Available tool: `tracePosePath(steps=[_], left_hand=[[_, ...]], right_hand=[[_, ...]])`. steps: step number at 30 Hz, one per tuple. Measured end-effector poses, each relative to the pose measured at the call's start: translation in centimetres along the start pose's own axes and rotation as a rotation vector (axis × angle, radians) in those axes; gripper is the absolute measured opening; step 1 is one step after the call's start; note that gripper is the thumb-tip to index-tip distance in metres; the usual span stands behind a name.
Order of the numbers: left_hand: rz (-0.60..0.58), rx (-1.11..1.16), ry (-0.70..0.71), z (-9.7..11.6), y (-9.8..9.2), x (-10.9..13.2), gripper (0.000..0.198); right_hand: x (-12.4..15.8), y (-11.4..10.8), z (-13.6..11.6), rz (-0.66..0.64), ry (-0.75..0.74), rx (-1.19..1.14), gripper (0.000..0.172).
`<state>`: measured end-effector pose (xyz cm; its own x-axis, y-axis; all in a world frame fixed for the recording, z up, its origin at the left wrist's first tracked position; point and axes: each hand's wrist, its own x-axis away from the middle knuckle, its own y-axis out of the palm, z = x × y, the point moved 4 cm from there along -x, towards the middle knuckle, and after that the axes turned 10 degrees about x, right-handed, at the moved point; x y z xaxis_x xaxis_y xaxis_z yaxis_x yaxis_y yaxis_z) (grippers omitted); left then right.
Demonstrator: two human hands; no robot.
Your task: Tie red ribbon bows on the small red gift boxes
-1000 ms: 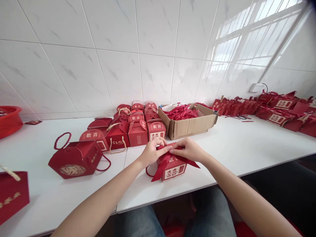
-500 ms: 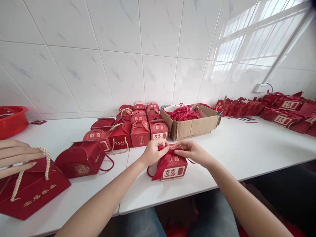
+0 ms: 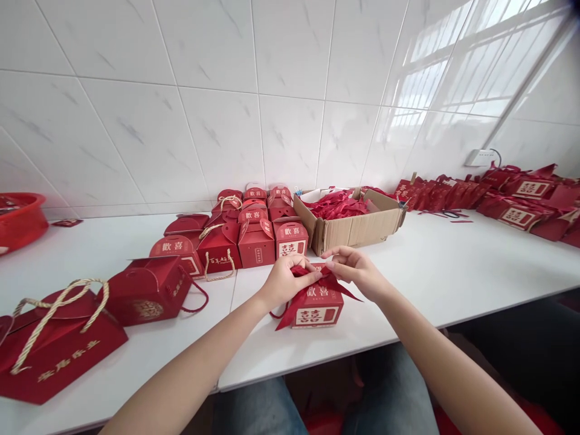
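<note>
A small red gift box (image 3: pixel 324 299) with gold and white printing stands upright near the table's front edge. Across its top lies a dark red ribbon (image 3: pixel 299 302) tied in a bow, one tail hanging down the left front and another sticking out to the right. My left hand (image 3: pixel 286 279) is closed, thumb and fingers pinching the bow's left side. At the right of the bow, my right hand (image 3: pixel 357 273) has thumb and forefinger pinched together on the ribbon. A dark red cord handle (image 3: pixel 277 313) shows at the box's left.
Behind my hands a cardboard carton (image 3: pixel 362 228) holds loose red ribbons. Rows of red boxes (image 3: pixel 257 244) stand left of it. Two larger boxes, one with a twisted rope handle (image 3: pixel 67 302), sit farther left by a red basin (image 3: pixel 22 220). Ribboned boxes (image 3: pixel 519 216) are piled at right.
The ribbon's right tail now spreads out to the right of the box, and my right hand has shifted slightly. Another person's hand has left the rope-handled box at far left.
</note>
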<state>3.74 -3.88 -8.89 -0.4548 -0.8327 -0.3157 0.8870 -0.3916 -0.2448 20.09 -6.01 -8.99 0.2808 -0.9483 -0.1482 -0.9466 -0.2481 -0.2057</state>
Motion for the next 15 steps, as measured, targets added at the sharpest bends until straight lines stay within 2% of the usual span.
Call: tracePosePath(steps=[4,8,12,15], left_hand=[[-0.001,-0.028,-0.013,-0.3,-0.1,-0.2,0.024],[-0.019,-0.022,-0.035,-0.6,-0.2,-0.2,0.019],[-0.018,-0.007,-0.045,-0.6,-0.2,-0.3,0.02],[-0.025,0.006,-0.048,-0.7,-0.1,-0.3,0.02]], right_hand=[[-0.1,0.2,1.6,0.102,0.003,-0.175,0.029],[0.0,0.4,3.1,0.118,0.055,-0.296,0.026],[0.4,0.4,3.7,0.106,0.104,-0.322,0.024],[0.7,0.3,3.6,0.122,0.084,-0.284,0.025]])
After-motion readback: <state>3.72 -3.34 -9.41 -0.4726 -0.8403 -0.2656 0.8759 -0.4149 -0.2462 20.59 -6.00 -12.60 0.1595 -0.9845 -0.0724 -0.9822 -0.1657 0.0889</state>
